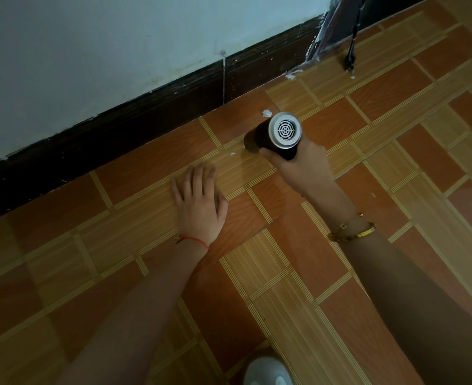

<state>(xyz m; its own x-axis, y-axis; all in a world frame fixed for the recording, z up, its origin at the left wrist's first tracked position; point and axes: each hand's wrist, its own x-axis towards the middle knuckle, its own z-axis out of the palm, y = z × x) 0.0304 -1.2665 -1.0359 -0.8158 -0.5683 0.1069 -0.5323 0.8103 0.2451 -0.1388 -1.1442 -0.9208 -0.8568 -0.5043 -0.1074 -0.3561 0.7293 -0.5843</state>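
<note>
My right hand (301, 165) grips a black hair-dryer-like blower (273, 136) by its handle. Its silver rear grille faces the camera and its barrel points down at the patterned vinyl floor sheet (284, 273). My left hand (198, 201) lies flat on the floor sheet with fingers straight, to the left of the blower. A red string sits on the left wrist and gold bracelets on the right wrist.
A dark skirting board (145, 118) runs under a pale wall (90, 51) beyond the hands. Small white scraps (266, 113) lie on the floor near the blower. A black cord (351, 51) hangs at the top right. A white shoe tip (268, 370) shows at the bottom.
</note>
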